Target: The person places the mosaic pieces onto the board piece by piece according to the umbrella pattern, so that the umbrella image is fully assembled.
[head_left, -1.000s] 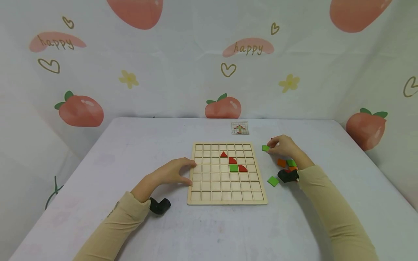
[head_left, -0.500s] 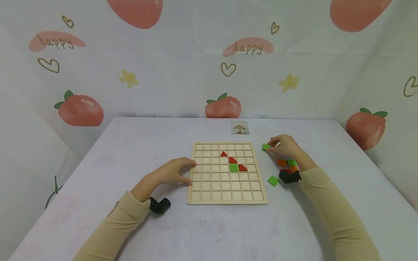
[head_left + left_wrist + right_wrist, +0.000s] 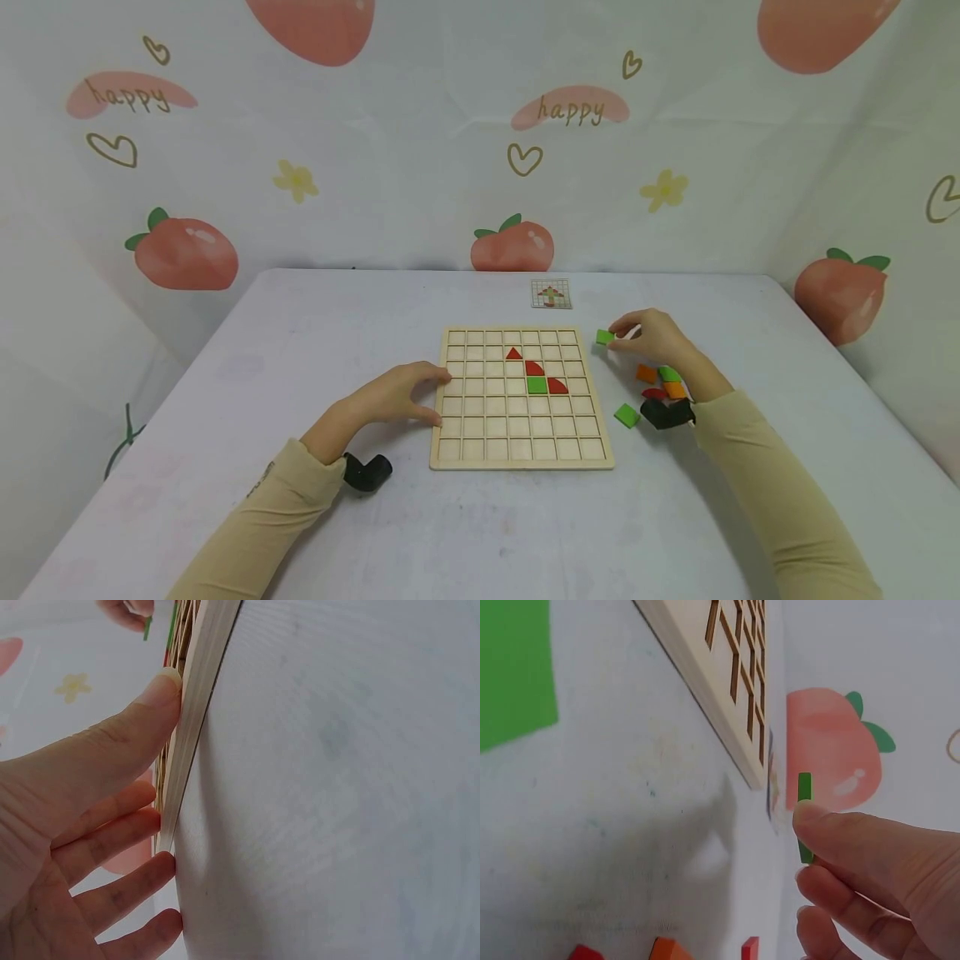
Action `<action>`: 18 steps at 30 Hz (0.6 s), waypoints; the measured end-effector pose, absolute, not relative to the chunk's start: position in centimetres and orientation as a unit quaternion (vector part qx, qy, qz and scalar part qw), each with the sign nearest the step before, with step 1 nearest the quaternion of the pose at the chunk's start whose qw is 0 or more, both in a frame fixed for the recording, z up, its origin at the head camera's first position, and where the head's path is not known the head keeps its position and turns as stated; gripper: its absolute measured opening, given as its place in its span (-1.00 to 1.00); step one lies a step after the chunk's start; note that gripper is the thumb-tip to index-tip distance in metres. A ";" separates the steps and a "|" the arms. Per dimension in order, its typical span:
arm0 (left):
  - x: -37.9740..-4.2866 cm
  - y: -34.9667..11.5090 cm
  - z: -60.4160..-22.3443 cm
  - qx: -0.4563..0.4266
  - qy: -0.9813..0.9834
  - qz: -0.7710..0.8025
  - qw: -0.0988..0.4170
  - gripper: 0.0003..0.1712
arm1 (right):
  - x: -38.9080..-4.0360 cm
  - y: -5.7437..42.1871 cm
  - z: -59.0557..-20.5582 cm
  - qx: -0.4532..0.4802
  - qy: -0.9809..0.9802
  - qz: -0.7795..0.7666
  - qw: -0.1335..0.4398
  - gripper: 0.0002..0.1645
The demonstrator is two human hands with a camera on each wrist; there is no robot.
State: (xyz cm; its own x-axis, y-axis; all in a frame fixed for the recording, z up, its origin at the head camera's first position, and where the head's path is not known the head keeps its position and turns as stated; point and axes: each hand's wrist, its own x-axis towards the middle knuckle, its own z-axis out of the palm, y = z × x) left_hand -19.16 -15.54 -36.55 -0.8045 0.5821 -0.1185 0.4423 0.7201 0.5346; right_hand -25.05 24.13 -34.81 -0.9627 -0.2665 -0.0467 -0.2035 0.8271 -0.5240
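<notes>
My right hand (image 3: 654,336) pinches a green square tile (image 3: 604,337) between thumb and fingertips, right of the wooden grid board (image 3: 522,468). Seen edge-on in the right wrist view, the green tile is clear of the table. My left hand (image 3: 392,394) rests at the board's left edge, its thumb touching the side and its fingers spread apart. Set in the board's cells are a red triangle (image 3: 513,354), a red quarter-circle (image 3: 534,368), a green square (image 3: 537,385) and another red quarter-circle (image 3: 557,386).
Loose orange, green and red pieces lie near my right wrist, among them an orange tile (image 3: 646,373) and a red piece (image 3: 654,393). A green tile (image 3: 627,416) lies by the board's right side. Behind the board is a small pattern card (image 3: 551,294).
My right hand has shifted slightly left towards the board with the green square tile, which now sits a little left of where it was. The left hand has stayed still.
</notes>
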 end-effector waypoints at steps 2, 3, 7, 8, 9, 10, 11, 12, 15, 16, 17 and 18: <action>-19.1 -15.5 -36.5 0.278 0.917 0.249 0.142 -0.26 | -24.9 23.9 -34.8 -0.121 0.953 -0.270 0.060 -0.64; -19.1 -15.5 -36.5 0.278 0.917 0.250 0.142 -0.26 | -24.9 23.8 -34.8 -0.119 0.954 -0.269 0.062 -0.64; -19.2 -15.5 -36.5 0.275 0.917 0.250 0.145 -0.25 | -24.6 23.3 -34.7 -0.116 0.954 -0.268 0.064 -0.63; -19.2 -15.5 -36.6 0.276 0.917 0.250 0.145 -0.25 | -24.5 23.2 -34.6 -0.117 0.954 -0.267 0.065 -0.63; -19.2 -15.5 -36.6 0.276 0.917 0.248 0.144 -0.25 | -24.4 23.0 -34.5 -0.119 0.954 -0.268 0.065 -0.63; -19.2 -15.5 -36.6 0.276 0.917 0.249 0.144 -0.25 | -24.3 22.9 -34.5 -0.123 0.953 -0.269 0.064 -0.62; -19.2 -15.5 -36.6 0.275 0.917 0.249 0.144 -0.25 | -24.2 22.8 -34.4 -0.125 0.953 -0.270 0.064 -0.63; -19.2 -15.5 -36.6 0.275 0.917 0.249 0.145 -0.25 | -24.1 22.7 -34.4 -0.130 0.951 -0.271 0.064 -0.63; -19.2 -15.5 -36.6 0.273 0.918 0.249 0.146 -0.24 | -23.8 22.3 -34.3 -0.138 0.949 -0.277 0.062 -0.65; -19.1 -15.5 -36.6 0.272 0.918 0.250 0.147 -0.24 | -23.7 22.2 -34.3 -0.141 0.948 -0.279 0.061 -0.65; -19.1 -15.5 -36.6 0.272 0.918 0.250 0.147 -0.24 | -23.6 22.1 -34.2 -0.144 0.947 -0.281 0.060 -0.66; -19.1 -15.5 -36.6 0.272 0.918 0.250 0.147 -0.24 | -23.5 22.0 -34.2 -0.147 0.946 -0.282 0.059 -0.66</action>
State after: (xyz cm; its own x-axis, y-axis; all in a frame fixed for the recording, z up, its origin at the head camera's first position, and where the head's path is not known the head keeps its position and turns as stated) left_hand -19.10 -15.53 -36.55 -0.8094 0.5720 -0.1331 0.4251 0.7270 0.5392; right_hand -23.53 22.04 -34.18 -0.9500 -0.3111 -0.0278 -0.2450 0.7972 -0.5517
